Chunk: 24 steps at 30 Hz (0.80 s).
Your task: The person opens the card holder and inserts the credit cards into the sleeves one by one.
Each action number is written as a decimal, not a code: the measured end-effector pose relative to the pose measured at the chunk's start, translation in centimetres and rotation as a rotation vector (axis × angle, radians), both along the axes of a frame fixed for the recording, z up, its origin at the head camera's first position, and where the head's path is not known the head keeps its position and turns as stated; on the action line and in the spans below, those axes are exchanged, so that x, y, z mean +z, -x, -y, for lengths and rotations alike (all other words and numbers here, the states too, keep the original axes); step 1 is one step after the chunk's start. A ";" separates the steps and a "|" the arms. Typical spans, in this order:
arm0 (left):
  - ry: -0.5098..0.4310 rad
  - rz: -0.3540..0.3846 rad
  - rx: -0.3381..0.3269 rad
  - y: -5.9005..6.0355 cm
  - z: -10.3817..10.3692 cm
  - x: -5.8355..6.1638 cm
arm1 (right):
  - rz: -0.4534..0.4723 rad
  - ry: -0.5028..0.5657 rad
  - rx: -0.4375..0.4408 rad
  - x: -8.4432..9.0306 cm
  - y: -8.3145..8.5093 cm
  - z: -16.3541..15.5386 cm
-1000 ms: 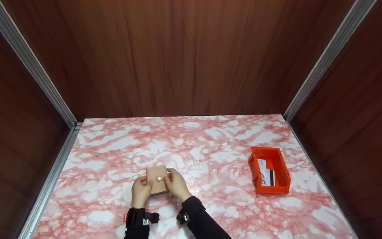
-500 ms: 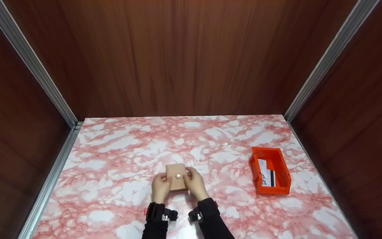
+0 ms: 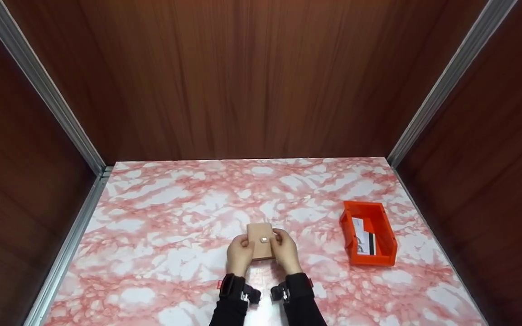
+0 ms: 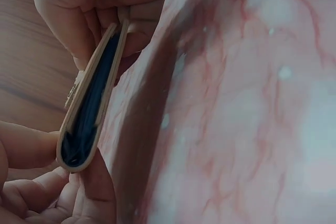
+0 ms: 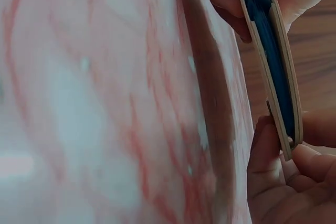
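A tan card wallet (image 3: pixel 259 242) with a round snap button faces up in the head view, closed and held a little above the table. My left hand (image 3: pixel 240 253) pinches its folded left edge between thumb and fingers. On the opposite side, my right hand (image 3: pixel 285 251) grips the right edge, its thumb near the snap. Seen end-on in the left wrist view, the wallet (image 4: pixel 89 103) shows dark blue sleeves between its tan covers. The right wrist view gives the same end of the wallet (image 5: pixel 273 66), with fingers at both edges.
An orange bin (image 3: pixel 390 231) stands to the right on the table. Inside it lies a white card (image 3: pixel 363 242) with a black stripe. Brown wood-grain panels (image 3: pixel 252 81) enclose the back and sides of the pink-and-white marbled table (image 3: pixel 175 194).
Both hands have moved rightward with the wallet, from left of centre to the table's middle. Their hold looks the same, and the orange bin has stayed put.
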<state>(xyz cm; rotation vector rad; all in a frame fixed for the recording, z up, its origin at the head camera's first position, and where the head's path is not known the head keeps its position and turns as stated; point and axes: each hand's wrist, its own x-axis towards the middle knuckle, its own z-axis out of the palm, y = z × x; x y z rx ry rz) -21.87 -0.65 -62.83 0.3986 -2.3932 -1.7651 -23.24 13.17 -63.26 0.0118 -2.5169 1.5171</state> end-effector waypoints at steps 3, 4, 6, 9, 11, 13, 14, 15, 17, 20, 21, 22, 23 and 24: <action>0.031 0.011 0.003 0.2 -0.6 -0.3 | -0.015 -0.011 -0.025 -0.2 0.0 -0.5; 0.044 0.015 0.005 0.2 -0.8 -0.3 | -0.016 -0.011 -0.030 -0.2 0.0 -0.7; 0.064 0.030 0.010 0.3 -1.0 -0.4 | -0.017 -0.015 -0.033 -0.3 0.1 -0.9; 0.089 0.050 0.016 0.3 -1.3 -0.4 | 0.007 -0.027 -0.026 -0.5 0.1 -1.1; 0.103 0.054 0.020 0.3 -1.3 -0.5 | 0.029 -0.036 -0.022 -0.6 0.1 -1.2; 0.117 0.049 0.024 0.3 -1.4 -0.6 | 0.047 -0.051 -0.019 -0.6 0.1 -1.2; 0.125 0.046 0.024 0.3 -1.4 -0.6 | 0.058 -0.054 -0.021 -0.6 0.1 -1.2; 0.134 0.038 0.023 0.3 -1.5 -0.7 | 0.061 -0.061 -0.020 -0.6 0.1 -1.2; 0.153 0.019 0.019 0.3 -1.5 -0.7 | 0.063 -0.074 -0.017 -0.6 0.2 -1.3; 0.171 0.004 0.009 0.5 -1.6 -0.9 | 0.044 -0.095 -0.016 -0.6 0.3 -1.3; 0.174 0.001 0.008 0.6 -1.6 -1.0 | 0.036 -0.100 -0.018 -0.7 0.4 -1.3; 0.177 -0.004 0.007 0.7 -1.7 -1.1 | 0.028 -0.107 -0.020 -0.7 0.4 -1.3; 0.180 -0.010 0.009 0.8 -1.7 -1.1 | 0.019 -0.113 -0.022 -0.8 0.5 -1.3; 0.185 -0.017 0.009 0.9 -1.7 -1.1 | 0.005 -0.124 -0.024 -0.8 0.5 -1.3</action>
